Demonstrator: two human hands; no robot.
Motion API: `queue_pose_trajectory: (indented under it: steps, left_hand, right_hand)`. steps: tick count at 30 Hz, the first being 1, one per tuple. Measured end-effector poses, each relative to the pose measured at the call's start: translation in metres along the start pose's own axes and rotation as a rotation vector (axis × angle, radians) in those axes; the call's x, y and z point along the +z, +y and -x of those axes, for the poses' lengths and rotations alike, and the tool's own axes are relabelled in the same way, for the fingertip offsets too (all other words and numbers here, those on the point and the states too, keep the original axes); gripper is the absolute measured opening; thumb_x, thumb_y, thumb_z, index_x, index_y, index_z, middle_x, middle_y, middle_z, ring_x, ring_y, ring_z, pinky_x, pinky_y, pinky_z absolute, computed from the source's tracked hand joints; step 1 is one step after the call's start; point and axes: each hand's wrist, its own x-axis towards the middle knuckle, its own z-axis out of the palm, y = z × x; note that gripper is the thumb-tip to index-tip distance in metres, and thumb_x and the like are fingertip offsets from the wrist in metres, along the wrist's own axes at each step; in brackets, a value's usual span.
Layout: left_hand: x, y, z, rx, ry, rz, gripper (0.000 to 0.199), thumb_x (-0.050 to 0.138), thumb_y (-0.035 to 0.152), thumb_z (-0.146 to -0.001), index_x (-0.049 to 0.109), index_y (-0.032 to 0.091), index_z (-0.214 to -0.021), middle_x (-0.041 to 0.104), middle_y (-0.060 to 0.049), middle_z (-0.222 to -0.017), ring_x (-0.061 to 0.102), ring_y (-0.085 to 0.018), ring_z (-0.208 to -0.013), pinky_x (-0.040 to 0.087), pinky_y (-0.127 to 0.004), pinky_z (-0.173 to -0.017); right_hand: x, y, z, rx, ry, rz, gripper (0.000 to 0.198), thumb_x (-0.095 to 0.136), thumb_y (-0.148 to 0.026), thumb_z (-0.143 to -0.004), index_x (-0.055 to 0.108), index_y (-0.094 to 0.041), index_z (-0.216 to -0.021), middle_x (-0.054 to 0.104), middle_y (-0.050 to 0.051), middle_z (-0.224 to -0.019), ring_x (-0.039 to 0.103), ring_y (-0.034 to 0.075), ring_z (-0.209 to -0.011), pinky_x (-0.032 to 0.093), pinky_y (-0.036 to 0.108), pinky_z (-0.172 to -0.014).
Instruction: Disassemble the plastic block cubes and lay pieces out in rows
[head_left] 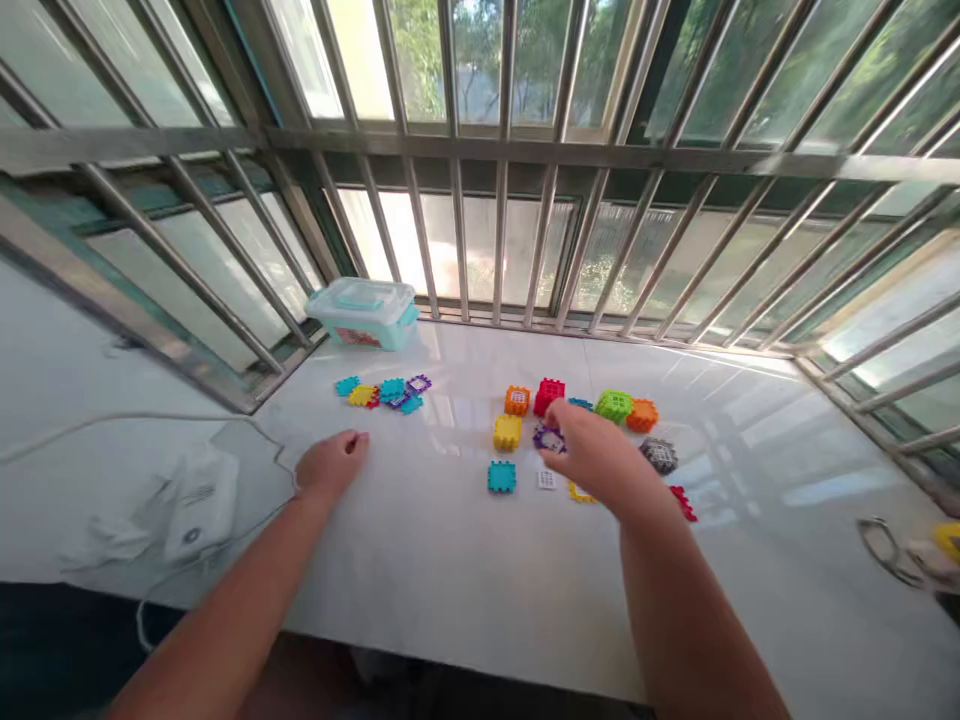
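Note:
Colourful toothed plastic building blocks lie on a white windowsill counter (465, 560). My right hand (596, 455) reaches over them, its fingers curled around a purple piece (547, 438) between the yellow cube (507, 432) and a grey piece (659, 455). Red (549, 395), orange (517, 400) and green (613, 405) cubes stand just beyond it. A teal piece (501, 476) lies nearer me. My left hand (331, 464) rests on the counter with loosely curled fingers, holding nothing, below a small pile of flat pieces (382, 393).
A pale teal lidded storage box (364, 313) stands at the back left by the metal window bars (480, 150). A white cable and adapter (199, 500) lie at the left edge. Scissors-like rings (889, 548) sit at the far right.

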Motion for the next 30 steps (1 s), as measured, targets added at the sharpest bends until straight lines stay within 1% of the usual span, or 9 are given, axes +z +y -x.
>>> queue_pose_trajectory:
  steps: [3, 5, 7, 9, 13, 16, 24, 30]
  left_hand:
    - [0.001, -0.002, 0.0, -0.001, 0.004, -0.014, 0.043, 0.04, 0.056, -0.099, 0.062, 0.025, -0.079, 0.067, -0.005, -0.082, 0.05, -0.022, -0.072, 0.021, -0.033, -0.062]
    - [0.002, -0.003, 0.0, -0.001, 0.009, -0.02, 0.043, 0.041, 0.056, -0.098, 0.061, 0.025, -0.077, 0.067, -0.005, -0.081, 0.05, -0.022, -0.071, 0.021, -0.033, -0.062]
    - [0.003, -0.003, -0.001, -0.003, 0.017, -0.021, 0.043, 0.041, 0.055, -0.098, 0.061, 0.025, -0.076, 0.067, -0.005, -0.079, 0.05, -0.022, -0.07, 0.021, -0.033, -0.061]
    - [0.004, -0.003, -0.001, -0.006, 0.024, -0.018, 0.042, 0.041, 0.055, -0.098, 0.06, 0.025, -0.075, 0.066, -0.004, -0.078, 0.049, -0.022, -0.07, 0.022, -0.033, -0.061]
    - [0.003, -0.002, -0.001, -0.003, 0.031, -0.018, 0.041, 0.042, 0.054, -0.097, 0.058, 0.024, -0.073, 0.065, -0.004, -0.076, 0.048, -0.021, -0.068, 0.021, -0.033, -0.061]
    - [0.002, -0.001, 0.0, -0.003, 0.034, -0.019, 0.041, 0.042, 0.054, -0.097, 0.056, 0.024, -0.072, 0.064, -0.004, -0.075, 0.048, -0.021, -0.068, 0.021, -0.033, -0.061]
    - [0.003, -0.003, 0.0, -0.005, 0.038, -0.005, 0.041, 0.042, 0.054, -0.097, 0.055, 0.024, -0.071, 0.063, -0.004, -0.074, 0.046, -0.021, -0.066, 0.021, -0.033, -0.061]
    - [0.001, 0.001, 0.001, -0.002, 0.036, -0.015, 0.041, 0.041, 0.053, -0.097, 0.055, 0.024, -0.071, 0.063, -0.005, -0.074, 0.047, -0.022, -0.067, 0.021, -0.034, -0.061]
  right_hand:
    - [-0.007, 0.057, -0.006, 0.246, -0.008, 0.096, 0.023, 0.074, -0.026, -0.084, 0.06, -0.022, -0.103, 0.072, 0.005, -0.101, 0.066, 0.021, -0.091, 0.038, 0.028, -0.07]
    - [-0.008, 0.084, -0.01, 0.389, -0.064, 0.164, 0.022, 0.075, -0.026, -0.083, 0.062, -0.022, -0.1, 0.072, 0.006, -0.097, 0.067, 0.022, -0.088, 0.038, 0.029, -0.066]
    - [-0.006, 0.098, -0.013, 0.492, -0.14, 0.198, 0.021, 0.077, -0.028, -0.082, 0.064, -0.022, -0.097, 0.072, 0.007, -0.094, 0.067, 0.023, -0.085, 0.039, 0.029, -0.065]
    - [0.0, 0.103, -0.015, 0.559, -0.202, 0.201, 0.022, 0.078, -0.031, -0.081, 0.066, -0.022, -0.098, 0.072, 0.007, -0.093, 0.068, 0.024, -0.082, 0.043, 0.03, -0.065]
    - [0.013, 0.103, -0.023, 0.609, -0.236, 0.222, 0.03, 0.078, -0.032, -0.08, 0.069, -0.022, -0.107, 0.072, 0.008, -0.096, 0.07, 0.025, -0.088, 0.051, 0.032, -0.072]
    - [0.021, 0.104, -0.028, 0.629, -0.254, 0.241, 0.034, 0.078, -0.031, -0.08, 0.07, -0.022, -0.111, 0.072, 0.01, -0.1, 0.071, 0.027, -0.093, 0.055, 0.035, -0.078]
    - [0.027, 0.114, -0.033, 0.667, -0.257, 0.257, 0.036, 0.077, -0.034, -0.081, 0.073, -0.021, -0.114, 0.072, 0.013, -0.103, 0.074, 0.031, -0.101, 0.059, 0.04, -0.083]
    - [0.032, 0.119, -0.034, 0.665, -0.279, 0.238, 0.033, 0.077, -0.035, -0.081, 0.074, -0.02, -0.111, 0.073, 0.014, -0.102, 0.075, 0.031, -0.099, 0.06, 0.041, -0.084]
